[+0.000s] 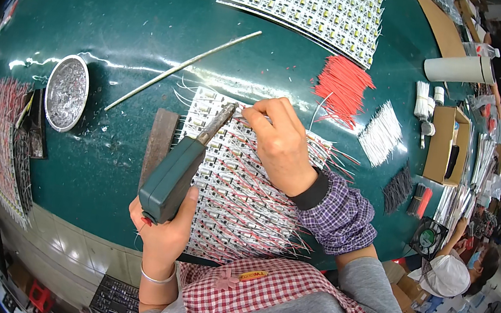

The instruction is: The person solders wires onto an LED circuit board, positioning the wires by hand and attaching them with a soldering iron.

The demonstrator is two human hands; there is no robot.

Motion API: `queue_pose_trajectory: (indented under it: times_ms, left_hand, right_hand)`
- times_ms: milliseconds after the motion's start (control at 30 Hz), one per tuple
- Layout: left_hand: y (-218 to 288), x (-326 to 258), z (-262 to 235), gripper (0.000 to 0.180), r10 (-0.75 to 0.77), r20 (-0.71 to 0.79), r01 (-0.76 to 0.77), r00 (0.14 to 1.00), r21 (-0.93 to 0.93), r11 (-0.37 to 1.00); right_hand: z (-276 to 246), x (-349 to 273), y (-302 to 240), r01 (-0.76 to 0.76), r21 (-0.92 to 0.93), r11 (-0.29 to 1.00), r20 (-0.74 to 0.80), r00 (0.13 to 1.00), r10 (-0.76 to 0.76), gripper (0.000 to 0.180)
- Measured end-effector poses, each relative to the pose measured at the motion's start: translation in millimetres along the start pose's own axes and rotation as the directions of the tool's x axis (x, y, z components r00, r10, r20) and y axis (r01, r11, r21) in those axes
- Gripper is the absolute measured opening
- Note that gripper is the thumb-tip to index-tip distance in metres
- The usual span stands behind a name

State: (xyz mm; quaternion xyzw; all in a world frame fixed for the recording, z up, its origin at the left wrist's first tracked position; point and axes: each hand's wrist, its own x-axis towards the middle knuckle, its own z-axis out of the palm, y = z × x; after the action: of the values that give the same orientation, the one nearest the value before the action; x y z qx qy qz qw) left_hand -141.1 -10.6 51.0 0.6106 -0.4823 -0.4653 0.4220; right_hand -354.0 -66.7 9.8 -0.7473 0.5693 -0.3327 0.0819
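My left hand (171, 228) is wrapped round the handle of a dark green soldering gun (172, 178). Its tip points away from me and touches or hovers just over the far edge of a white circuit board panel (209, 179). Rows of small parts cover this panel, and many red and white wires trail off it to the right. Beside the tip, my right hand (281, 138) is closed in a pinch at the panel's far edge. A thin pale wire (319, 108) shows just behind that hand; what lies between the fingertips is hidden.
Bundles of red wires (343, 87), white wires (381, 133) and black wires (397, 187) lie to the right. Another panel stack (302, 5) is at the back. A metal bowl (67, 94), a thin stick (183, 70) and a wooden bar (159, 144) lie left. Other people sit at far right.
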Motion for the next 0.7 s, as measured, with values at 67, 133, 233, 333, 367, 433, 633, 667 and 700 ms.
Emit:
queue_pose_trajectory:
  times_ms: [67, 133, 233, 333, 367, 433, 633, 667, 700]
  left_hand:
    - [0, 0, -2, 0.028, -0.004, 0.053, 0.002, 0.999, 0.042, 0.999]
    - [0, 0, -2, 0.029, 0.001, 0.059, -0.004, 0.998, 0.049, 0.999]
    - [-4, -1, -4, 0.030, 0.067, 0.051, -0.071, 0.996, 0.082, 0.994]
    - [-11, -10, -12, 0.031, 0.148, -0.100, -0.131, 0.984, 0.154, 0.979]
    - [-14, -13, -16, 0.032, 0.171, -0.239, -0.124, 0.956, 0.200, 0.972]
    - [1, 1, -36, 0.027, 0.104, -0.466, -0.270, 0.879, -0.305, 0.913]
    - [22, 36, -120, 0.029, 0.084, -0.708, -0.305, 0.701, -0.191, 0.933]
    - [22, 39, -124, 0.030, -0.085, -0.619, -0.176, 0.781, -0.348, 0.921]
    - [7, 34, -149, 0.032, -0.238, -0.327, -0.049, 0.915, -0.675, 0.736]
  right_hand:
    - [0, 0, 1, -0.001, -0.002, 1.000, -0.002, 1.000, 0.001, 0.029]
    - [1, 0, 0, 0.003, 0.000, 1.000, -0.007, 1.000, -0.003, 0.029]
    - [1, 0, 0, 0.003, 0.004, 1.000, -0.004, 1.000, -0.003, 0.029]
    - [1, -1, 1, 0.001, -0.004, 1.000, -0.005, 1.000, -0.001, 0.030]
    - [1, -1, 2, -0.002, -0.008, 1.000, -0.006, 1.000, 0.002, 0.030]
    - [-1, -2, 3, -0.002, -0.009, 1.000, -0.004, 1.000, 0.002, 0.030]
    - [1, -2, 2, 0.001, 0.006, 1.000, 0.002, 1.000, -0.001, 0.031]
    - [0, -2, 2, -0.001, 0.005, 1.000, -0.001, 1.000, 0.001, 0.031]
    - [-1, -3, 3, -0.010, -0.004, 1.000, 0.003, 1.000, 0.010, 0.032]
